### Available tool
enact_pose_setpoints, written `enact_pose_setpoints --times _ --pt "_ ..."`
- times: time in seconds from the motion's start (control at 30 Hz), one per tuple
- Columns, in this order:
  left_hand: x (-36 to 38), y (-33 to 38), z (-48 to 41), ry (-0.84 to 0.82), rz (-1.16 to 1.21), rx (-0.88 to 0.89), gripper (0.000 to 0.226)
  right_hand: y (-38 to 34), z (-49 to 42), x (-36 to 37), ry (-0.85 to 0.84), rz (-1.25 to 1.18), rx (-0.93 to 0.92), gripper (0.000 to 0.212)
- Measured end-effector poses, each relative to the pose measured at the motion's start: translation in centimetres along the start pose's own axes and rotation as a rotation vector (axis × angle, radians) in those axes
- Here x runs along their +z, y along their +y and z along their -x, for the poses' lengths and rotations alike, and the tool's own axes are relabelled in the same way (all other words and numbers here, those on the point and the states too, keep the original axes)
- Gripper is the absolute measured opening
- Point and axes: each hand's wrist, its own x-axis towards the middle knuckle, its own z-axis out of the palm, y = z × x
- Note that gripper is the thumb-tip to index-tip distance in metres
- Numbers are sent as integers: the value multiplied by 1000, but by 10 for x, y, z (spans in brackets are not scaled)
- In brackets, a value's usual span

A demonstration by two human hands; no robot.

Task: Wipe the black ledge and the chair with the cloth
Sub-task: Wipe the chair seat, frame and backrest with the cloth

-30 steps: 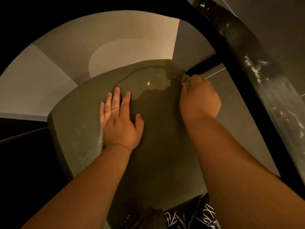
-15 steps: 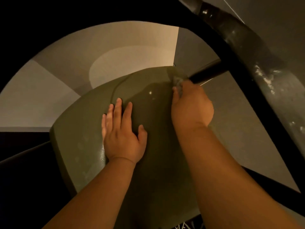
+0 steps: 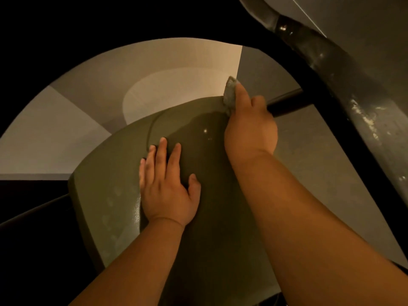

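The far left and the whole top of the frame are black shadow where nothing can be made out, and a dark rail low at the left edge is barely readable. Pale floor (image 3: pixel 66 120) shows in the upper left in lighter and darker patches. The chair (image 3: pixel 106 195) fills the centre: only its olive seat is visible, cut off at the bottom edge and partly covered by 2 bare forearms, with its legs and back hidden. The left hand (image 3: pixel 167 191) lies flat on the middle of the seat, palm down, 4 fingers straight and close together, thumb out to the right, holding nothing. A wet-looking sheen with small glints lies on the seat between the 2 hands. At the seat's upper right corner the right hand (image 3: pixel 249 127) grips the cloth (image 3: pixel 229 93), 1 grey wad mostly hidden inside the fist, its tip sticking up past the index finger and touching the seat edge. Just right of that hand 1 short black tube (image 3: pixel 287 104) runs to 1 black diagonal bar (image 3: pixel 351 151). Beyond it, in the upper right, the black ledge (image 3: pixel 331 69) shows as 1 glossy strip with pale smears, cut off by the right edge.
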Motion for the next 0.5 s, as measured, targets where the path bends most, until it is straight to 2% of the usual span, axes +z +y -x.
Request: enact_pose_setpoints --times 0.1,0.23,0.33,0.5 --pt "-1 0 -1 -17 0 -1 74 7 20 -7 -131 68 32 45" --pt "-1 1 -2 -23 -6 -13 74 21 64 -14 -193 104 46 49" --pt "1 -1 -1 -23 -10 -5 75 11 44 -9 -145 107 69 46" --pt "1 0 0 -22 -28 3 75 -19 -14 -8 -158 132 153 26"
